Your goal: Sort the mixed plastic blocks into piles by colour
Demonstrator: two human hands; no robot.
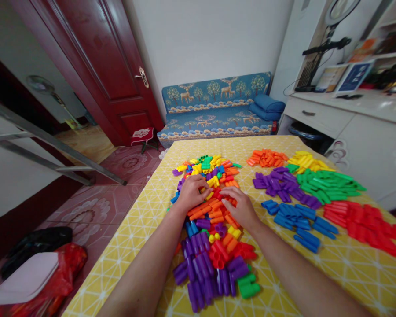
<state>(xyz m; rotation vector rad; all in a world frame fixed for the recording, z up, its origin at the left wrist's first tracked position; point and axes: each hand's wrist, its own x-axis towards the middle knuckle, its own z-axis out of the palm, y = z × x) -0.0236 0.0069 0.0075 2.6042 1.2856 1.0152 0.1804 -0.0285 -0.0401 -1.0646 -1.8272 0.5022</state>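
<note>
A mixed heap of plastic bullet-shaped building blocks (214, 213) in several colours runs down the middle of the table. My left hand (194, 191) is over the heap with its fingers curled in; a yellow block shows by its fingertips, but what they grip is hidden. Just right of it, my right hand (240, 206) has thumb and fingers apart, the fingertips close to a red block (218, 193). Orange blocks (214, 209) lie below and between the hands. Closer to me are purple blocks (198, 264) and a red cluster (218, 254).
Sorted piles lie on the right: orange (267, 157), yellow (308, 162), purple (280, 185), green (330, 185), blue (297, 218) and red (369, 224). A yellow patterned cloth (128, 259) covers the table. Behind stands a blue sofa (214, 105); a metal ladder (53, 143) leans at left.
</note>
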